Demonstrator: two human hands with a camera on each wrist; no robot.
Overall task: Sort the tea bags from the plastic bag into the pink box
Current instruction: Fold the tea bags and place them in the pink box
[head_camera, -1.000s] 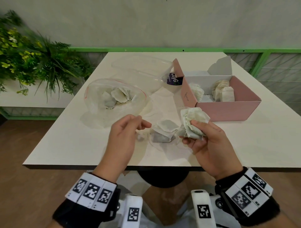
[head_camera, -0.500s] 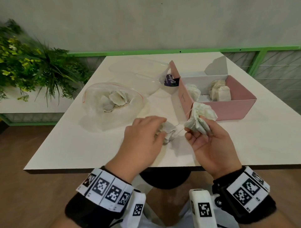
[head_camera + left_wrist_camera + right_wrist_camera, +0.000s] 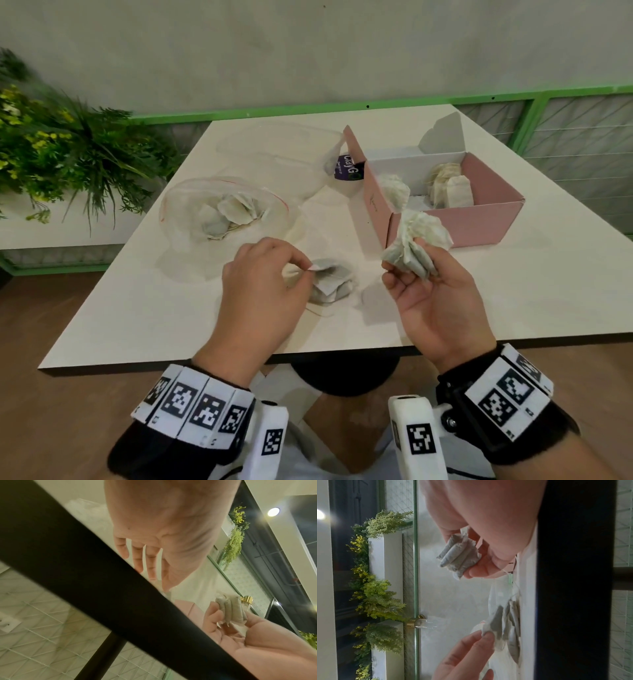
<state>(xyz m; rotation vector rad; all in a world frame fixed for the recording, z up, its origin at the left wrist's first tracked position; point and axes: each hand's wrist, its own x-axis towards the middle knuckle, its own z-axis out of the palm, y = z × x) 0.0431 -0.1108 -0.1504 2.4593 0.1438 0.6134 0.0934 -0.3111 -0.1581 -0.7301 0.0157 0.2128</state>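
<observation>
In the head view the right hand is raised above the surface just in front of the pink box, its fingers curled round a bunch of tea bags. The left hand, which a second ago was hovering with nothing between its fingers, has come down on the small pile of tea bags lying on the surface between the hands, and now pinches a corner of the top one between thumb and fingertip. More tea bags sit in the plastic bag to the left, and a few already lie inside the box. The left wrist view shows the left hand's fingers pointing down past the dark edge of the surface, the pinch itself hidden, with the right hand's bunch beyond. The right wrist view shows that bunch clamped in the right fingers, and below it the left fingertips closed on the pale corner of a bag from the pile. Judging from this, another bag is about to be gathered, and much of the sorting remains.
</observation>
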